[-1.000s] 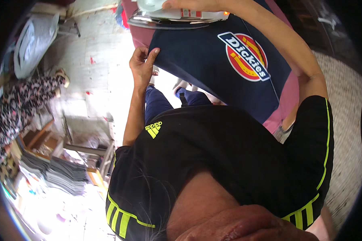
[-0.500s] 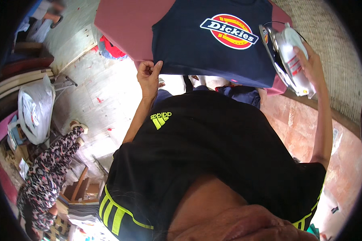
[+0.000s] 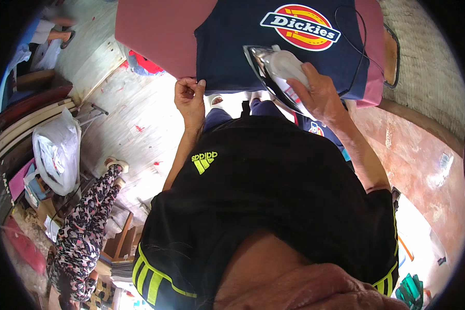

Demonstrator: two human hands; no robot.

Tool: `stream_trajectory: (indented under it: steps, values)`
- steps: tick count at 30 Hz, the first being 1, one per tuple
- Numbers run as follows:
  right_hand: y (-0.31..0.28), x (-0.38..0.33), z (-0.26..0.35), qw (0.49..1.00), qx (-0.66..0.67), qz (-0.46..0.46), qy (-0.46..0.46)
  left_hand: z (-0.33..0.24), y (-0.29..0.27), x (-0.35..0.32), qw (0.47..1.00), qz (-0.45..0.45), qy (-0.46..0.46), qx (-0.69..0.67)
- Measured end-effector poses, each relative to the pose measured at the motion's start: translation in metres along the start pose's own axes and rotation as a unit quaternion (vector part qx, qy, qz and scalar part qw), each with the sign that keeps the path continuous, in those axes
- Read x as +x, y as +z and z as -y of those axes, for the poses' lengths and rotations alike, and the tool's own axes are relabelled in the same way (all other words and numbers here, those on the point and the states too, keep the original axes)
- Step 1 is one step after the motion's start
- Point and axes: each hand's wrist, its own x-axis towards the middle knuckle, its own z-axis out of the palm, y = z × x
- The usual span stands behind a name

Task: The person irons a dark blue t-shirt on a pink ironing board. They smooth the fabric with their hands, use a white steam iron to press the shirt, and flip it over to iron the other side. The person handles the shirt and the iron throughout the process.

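Iron (image 3: 284,64), wht., R hand (image 3: 321,93) wrapped round it, nr front edge of pink surface (image 3: 155,36); navy cloth (image 3: 232,51), corner pinched by L hand (image 3: 190,103).

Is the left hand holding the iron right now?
No, the right hand grips the iron, while the left hand pinches the navy fabric at its near left corner.
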Motion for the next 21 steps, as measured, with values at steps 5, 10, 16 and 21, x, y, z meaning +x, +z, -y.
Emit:
stream_trajectory:
  steps: [5,10,16,21]
  values:
    - [0.018,0.068,0.012,0.994,0.001,0.095,0.060,0.007,0.003,0.014,0.998,-0.017,0.010,0.054]
    - [0.023,0.072,-0.003,0.987,0.031,0.132,0.084,0.019,0.004,0.024,0.997,-0.013,-0.011,0.078]
    - [0.040,0.100,0.008,0.984,0.024,0.177,-0.018,0.007,0.010,0.030,0.999,-0.009,-0.044,0.018]
    - [0.042,0.093,0.024,0.980,-0.022,0.196,0.005,0.014,-0.005,0.021,0.999,0.017,-0.011,0.024]
